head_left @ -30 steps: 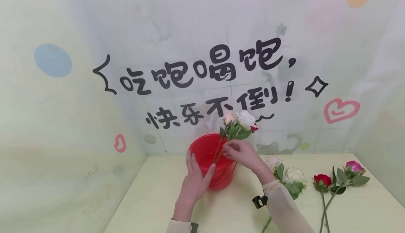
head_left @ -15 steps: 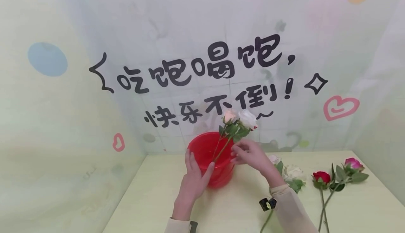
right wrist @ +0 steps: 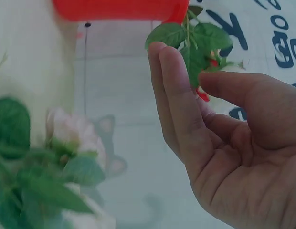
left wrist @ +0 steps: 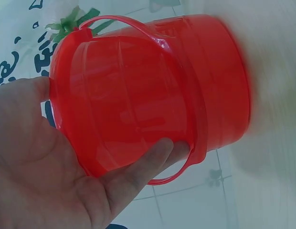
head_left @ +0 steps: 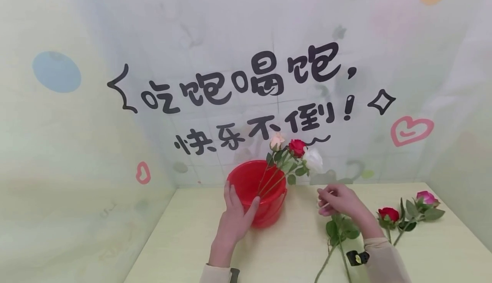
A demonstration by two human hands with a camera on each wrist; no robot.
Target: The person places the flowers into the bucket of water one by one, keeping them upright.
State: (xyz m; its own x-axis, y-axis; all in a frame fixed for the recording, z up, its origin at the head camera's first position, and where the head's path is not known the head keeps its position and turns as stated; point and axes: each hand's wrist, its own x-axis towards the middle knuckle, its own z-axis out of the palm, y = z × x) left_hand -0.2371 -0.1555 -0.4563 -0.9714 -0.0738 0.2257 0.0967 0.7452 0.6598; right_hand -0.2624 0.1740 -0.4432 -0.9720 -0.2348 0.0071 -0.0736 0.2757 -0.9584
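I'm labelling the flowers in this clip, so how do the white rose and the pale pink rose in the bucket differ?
Size: the white rose has the larger-looking bloom; the pale pink rose has a smaller one.
Tilt: the white rose leans far over, while the pale pink rose is nearer upright.
Height: the pale pink rose's bloom sits higher in the head view than the white rose's.
Shared: both stand in the red bucket.

Red bucket (head_left: 265, 214), upright on the pale tabletop (head_left: 180, 236), mouth upward, handle (left wrist: 160, 42) hanging against the outer wall. Slanting out of the mouth and fanning rightward over the rim, in order from left: pale pink rose (head_left: 276, 141), red rose (head_left: 297, 147), white rose (head_left: 313, 159), all leafy and long-stemmed. Lying to the bucket's right, green leaves bunched together: blush rose (right wrist: 74, 131) and cream rose (right wrist: 94, 218).
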